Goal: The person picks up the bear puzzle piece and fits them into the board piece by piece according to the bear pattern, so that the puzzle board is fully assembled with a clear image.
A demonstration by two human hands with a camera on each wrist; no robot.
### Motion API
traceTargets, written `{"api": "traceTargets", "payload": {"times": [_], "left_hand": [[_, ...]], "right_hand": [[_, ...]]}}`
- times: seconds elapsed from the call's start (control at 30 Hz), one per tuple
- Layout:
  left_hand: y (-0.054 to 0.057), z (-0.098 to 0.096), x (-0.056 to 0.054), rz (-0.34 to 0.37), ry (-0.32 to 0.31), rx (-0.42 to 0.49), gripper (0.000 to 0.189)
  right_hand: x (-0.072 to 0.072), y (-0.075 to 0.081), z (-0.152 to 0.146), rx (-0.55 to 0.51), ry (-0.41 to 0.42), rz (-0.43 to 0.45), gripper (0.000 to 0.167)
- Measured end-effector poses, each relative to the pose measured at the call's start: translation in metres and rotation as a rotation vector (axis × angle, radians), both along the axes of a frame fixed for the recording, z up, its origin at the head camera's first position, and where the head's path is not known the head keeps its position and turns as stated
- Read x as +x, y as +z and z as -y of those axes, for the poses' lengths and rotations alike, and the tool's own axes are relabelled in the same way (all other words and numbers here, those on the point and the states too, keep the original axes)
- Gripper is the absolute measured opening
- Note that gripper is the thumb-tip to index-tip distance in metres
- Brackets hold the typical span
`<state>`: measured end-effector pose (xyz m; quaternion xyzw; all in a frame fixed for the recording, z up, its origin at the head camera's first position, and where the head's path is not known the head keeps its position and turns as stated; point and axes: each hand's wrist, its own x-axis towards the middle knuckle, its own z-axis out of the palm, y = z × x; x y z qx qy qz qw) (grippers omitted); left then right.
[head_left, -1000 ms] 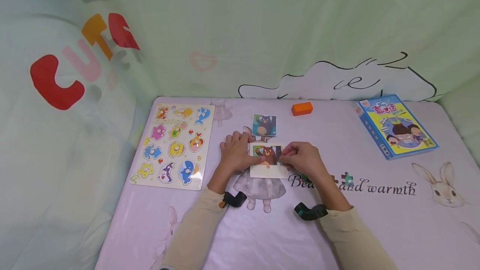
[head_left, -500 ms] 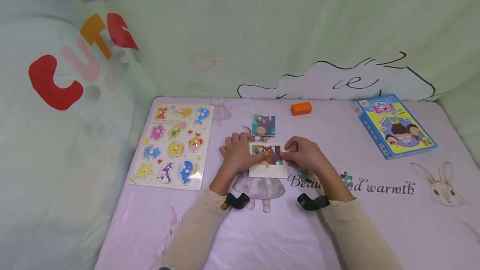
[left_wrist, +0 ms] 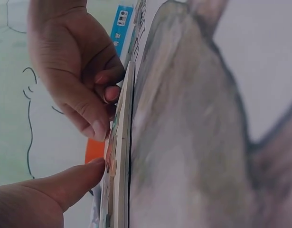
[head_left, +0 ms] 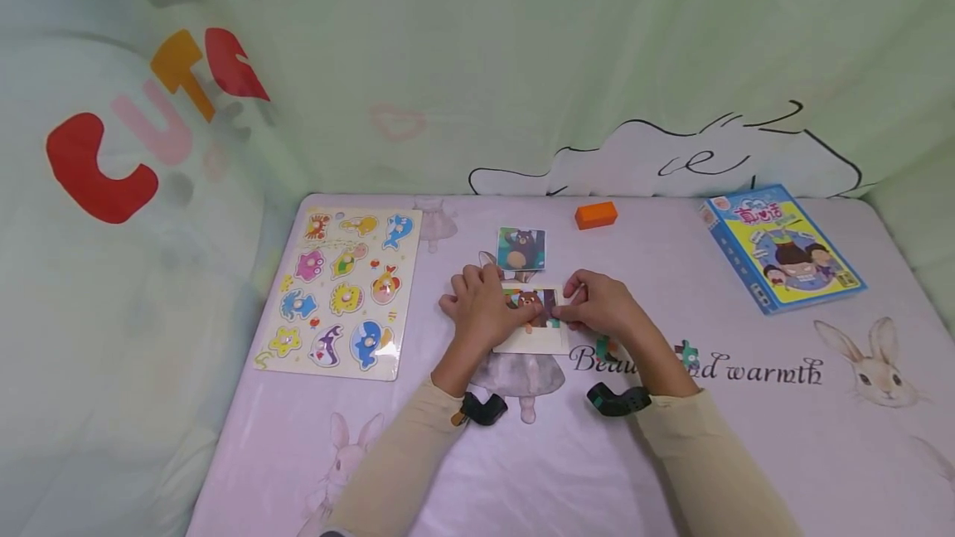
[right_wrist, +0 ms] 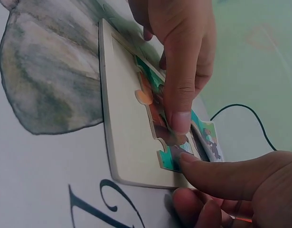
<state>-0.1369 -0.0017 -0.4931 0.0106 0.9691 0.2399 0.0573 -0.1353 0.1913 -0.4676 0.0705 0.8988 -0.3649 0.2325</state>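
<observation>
A small cream puzzle board (head_left: 525, 345) with a brown bear picture lies on the table before me. My left hand (head_left: 483, 305) spans its left side, thumb pressing on the bear pieces and the other fingers resting spread beyond the left edge. From the right, my right hand (head_left: 603, 307) presses its thumb on a dark and teal puzzle piece (right_wrist: 169, 159) at the picture's right side, its other fingers bent beside the board's edge. Bare cream backing shows along the near strip. Just behind the board lies a square bear picture card (head_left: 521, 249).
Loose jigsaw pieces (head_left: 688, 354) lie right of the board, partly behind my right forearm. An animal peg puzzle (head_left: 339, 292) lies at left. An orange block (head_left: 596, 215) stands at the back, a blue and yellow box (head_left: 783, 251) at back right. Curtains enclose the table.
My right hand goes from pinching the piece at the picture's right side to pressing it with the thumb. The left thumb slides right across the bear; the left hand shifts slightly right.
</observation>
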Motion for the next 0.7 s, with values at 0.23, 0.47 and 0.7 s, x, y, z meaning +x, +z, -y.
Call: {"api": "traceTargets", "payload": {"times": [0.23, 0.47, 0.7], "left_hand": [[0.0007, -0.0007, -0.0001, 0.013, 0.003, -0.007, 0.095], [-0.0007, -0.0008, 0.0001, 0.006, 0.008, -0.011, 0.098], [-0.0019, -0.0007, 0.0001, 0.005, 0.006, -0.02, 0.099]], "right_hand": [[-0.001, -0.0016, -0.0005, 0.013, 0.012, -0.01, 0.039], [-0.002, -0.0027, 0.0008, 0.032, 0.018, -0.017, 0.038], [-0.0008, -0.0012, 0.0012, 0.069, 0.043, -0.02, 0.041]]}}
